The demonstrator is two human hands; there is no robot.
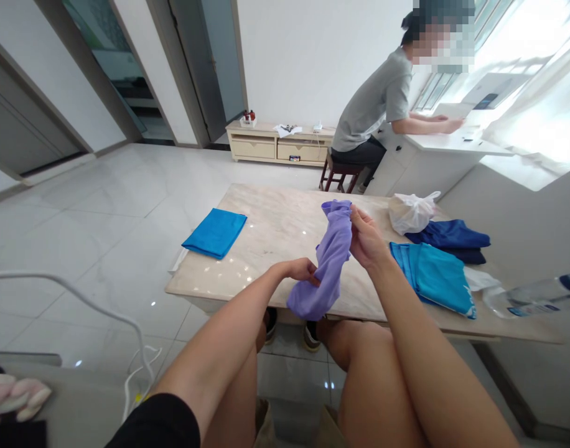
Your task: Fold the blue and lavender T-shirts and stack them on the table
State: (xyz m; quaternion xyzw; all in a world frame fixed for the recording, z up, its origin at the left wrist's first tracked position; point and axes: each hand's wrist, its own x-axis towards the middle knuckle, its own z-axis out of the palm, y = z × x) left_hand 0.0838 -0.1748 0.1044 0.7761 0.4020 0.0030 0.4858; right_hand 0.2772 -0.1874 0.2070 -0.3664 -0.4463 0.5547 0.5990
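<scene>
A purple piece of cloth (334, 249), perhaps a garment, hangs bunched between my two hands above the near edge of the marble-topped table (266, 236). My right hand (366, 236) pinches its upper end. Lower down, my left hand (304, 271) grips its left side, with some fingertips hidden by the fabric. On the table's left end lies a folded bright blue cloth (214, 233). Right of my right hand is a stack of folded turquoise cloth (432, 277).
Behind the turquoise stack sit dark blue folded cloth (448, 234) and a white plastic bag (412, 211). A clear bottle (532, 297) is at the right end. Beyond the table, a person (376, 106) sits on a stool (343, 173) beside a low cabinet (275, 144).
</scene>
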